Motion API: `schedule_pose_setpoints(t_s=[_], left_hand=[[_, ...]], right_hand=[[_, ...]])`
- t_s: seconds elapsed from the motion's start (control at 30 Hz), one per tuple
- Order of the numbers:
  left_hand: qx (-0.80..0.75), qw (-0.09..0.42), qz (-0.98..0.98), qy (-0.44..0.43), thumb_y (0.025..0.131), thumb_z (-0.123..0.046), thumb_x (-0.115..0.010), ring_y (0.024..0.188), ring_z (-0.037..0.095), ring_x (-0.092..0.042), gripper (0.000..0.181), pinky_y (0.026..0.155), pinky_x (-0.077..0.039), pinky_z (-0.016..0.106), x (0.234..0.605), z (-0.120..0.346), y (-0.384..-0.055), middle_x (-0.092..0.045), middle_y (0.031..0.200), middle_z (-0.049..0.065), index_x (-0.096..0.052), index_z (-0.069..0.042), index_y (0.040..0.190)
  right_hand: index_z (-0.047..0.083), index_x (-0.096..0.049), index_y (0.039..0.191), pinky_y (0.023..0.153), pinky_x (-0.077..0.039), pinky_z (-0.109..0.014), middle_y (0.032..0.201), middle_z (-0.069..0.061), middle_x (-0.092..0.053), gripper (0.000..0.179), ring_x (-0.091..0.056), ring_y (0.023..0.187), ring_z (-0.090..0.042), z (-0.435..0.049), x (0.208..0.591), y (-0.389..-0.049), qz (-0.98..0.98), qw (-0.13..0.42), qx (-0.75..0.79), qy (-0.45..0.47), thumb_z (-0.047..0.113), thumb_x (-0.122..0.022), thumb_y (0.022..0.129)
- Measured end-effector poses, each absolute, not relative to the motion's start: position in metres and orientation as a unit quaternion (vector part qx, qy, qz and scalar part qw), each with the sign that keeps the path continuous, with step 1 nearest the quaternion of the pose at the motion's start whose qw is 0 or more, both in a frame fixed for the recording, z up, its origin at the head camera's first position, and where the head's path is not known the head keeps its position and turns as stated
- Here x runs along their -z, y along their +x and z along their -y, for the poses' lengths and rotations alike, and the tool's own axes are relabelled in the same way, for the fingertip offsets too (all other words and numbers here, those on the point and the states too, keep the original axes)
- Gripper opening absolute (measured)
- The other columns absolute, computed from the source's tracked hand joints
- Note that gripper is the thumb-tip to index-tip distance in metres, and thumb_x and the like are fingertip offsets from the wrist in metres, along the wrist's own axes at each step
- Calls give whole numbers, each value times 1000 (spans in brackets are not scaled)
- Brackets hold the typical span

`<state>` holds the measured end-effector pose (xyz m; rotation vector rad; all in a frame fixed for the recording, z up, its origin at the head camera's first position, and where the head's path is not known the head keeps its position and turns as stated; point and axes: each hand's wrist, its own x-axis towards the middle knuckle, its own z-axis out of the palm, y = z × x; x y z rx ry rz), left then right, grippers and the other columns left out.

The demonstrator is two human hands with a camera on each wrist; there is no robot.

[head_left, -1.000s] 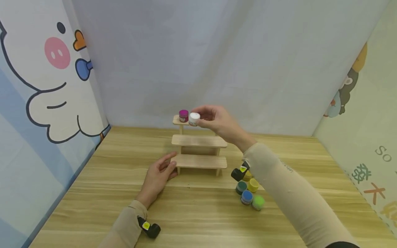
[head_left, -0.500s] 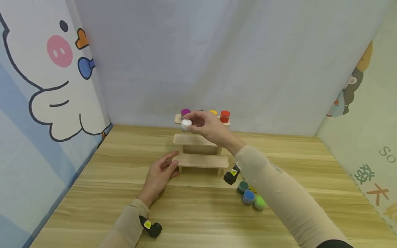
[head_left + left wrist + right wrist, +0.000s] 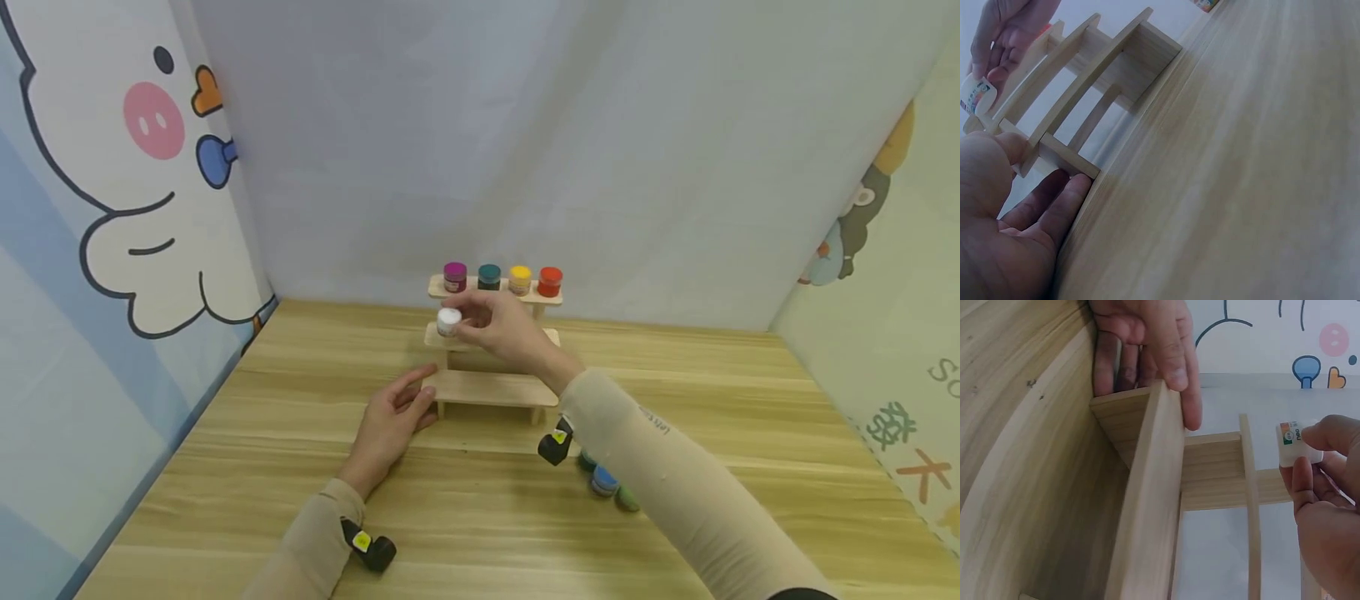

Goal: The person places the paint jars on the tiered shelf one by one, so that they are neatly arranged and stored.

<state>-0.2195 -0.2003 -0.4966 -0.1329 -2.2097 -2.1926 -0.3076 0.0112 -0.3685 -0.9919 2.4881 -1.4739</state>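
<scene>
A three-tier wooden display stand (image 3: 491, 388) stands on the table. My left hand (image 3: 388, 429) holds the left end of its lowest tier; in the right wrist view the thumb (image 3: 1175, 372) lies over the board's edge, with fingers by the side leg. My right hand (image 3: 510, 333) pinches a small white-lidded paint jar (image 3: 448, 322) between thumb and fingers, at the left end of the middle tier. In the right wrist view the jar (image 3: 1297, 442) shows a printed label. Purple (image 3: 454, 277), teal (image 3: 489, 277), yellow (image 3: 520, 281) and red (image 3: 550, 282) paint jars line the top tier.
On the table right of the stand are a blue jar (image 3: 603, 481) and a green jar (image 3: 628, 498), partly hidden by the right sleeve (image 3: 675, 475). A pale cloth backdrop (image 3: 480, 150) hangs close behind the stand. Cartoon-printed panels flank the table.
My right hand has carried the white jar left and down from the top tier to the middle tier's left end. The top row of jars has come into view. My left hand stays on the stand.
</scene>
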Motion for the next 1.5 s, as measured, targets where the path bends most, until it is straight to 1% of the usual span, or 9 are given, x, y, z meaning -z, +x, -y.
schedule_pose_setpoints(t_s=[0.17,0.3,0.43,0.57,0.7,0.9,1.13,1.37,1.5], left_hand=[[699,14,713,-45,116,-16,-64,135,34,-68,45,102,-67,33,496,201,-219,-66,149,26,-60,-13,161],[698,14,714,-46,116,-17,-64,135,35,-68,45,102,-67,33,496,201,-218,-66,149,27,-60,-12,161],[700,12,713,-46,116,-16,-63,136,36,-68,46,103,-67,33,496,201,-218,-64,151,27,-59,-12,162],[700,9,713,-44,116,-16,-63,138,36,-67,46,103,-66,33,496,201,-219,-63,153,27,-59,-12,162],[700,7,713,-40,116,-16,-63,138,37,-67,45,102,-67,33,497,200,-220,-64,152,27,-60,-13,161],[702,12,711,-41,116,-15,-64,137,37,-67,45,100,-68,33,498,200,-221,-63,152,27,-61,-14,160],[701,9,712,-43,116,-15,-64,138,37,-66,45,101,-68,34,498,201,-222,-62,154,26,-61,-15,161],[699,9,714,-39,116,-17,-65,139,37,-65,45,101,-67,32,498,201,-222,-61,156,25,-60,-15,161],[699,9,714,-40,116,-17,-65,139,38,-65,46,101,-67,33,498,201,-222,-61,156,27,-60,-13,161]], right_hand=[[4,-73,143,92,-68,-34,131,-11,-75,36,-76,106,-24,-8,377,-307,-820,26,475,-319,5,-74,107],[3,-73,143,93,-68,-34,136,-12,-74,36,-76,109,-24,-6,381,-308,-827,16,467,-311,5,-75,107],[0,-72,144,97,-68,-36,141,-13,-73,37,-76,114,-26,-4,385,-309,-830,12,467,-305,5,-75,107],[0,-71,145,104,-67,-38,148,-13,-70,38,-75,122,-27,-4,389,-309,-827,19,477,-296,5,-74,108],[2,-69,148,109,-65,-39,148,-13,-70,40,-73,129,-28,-6,390,-308,-821,30,491,-288,3,-72,109],[0,-64,153,112,-63,-39,148,-15,-70,46,-71,132,-30,-7,390,-307,-811,48,508,-288,-2,-69,107],[-1,-65,151,109,-65,-37,145,-15,-71,46,-73,130,-31,-7,392,-308,-803,58,523,-280,-3,-72,106],[4,-66,150,108,-65,-36,145,-11,-71,44,-72,129,-29,-8,391,-307,-808,57,520,-272,3,-74,107],[3,-66,149,108,-65,-36,144,-12,-71,43,-73,128,-29,-8,393,-306,-805,55,525,-271,2,-74,107]])
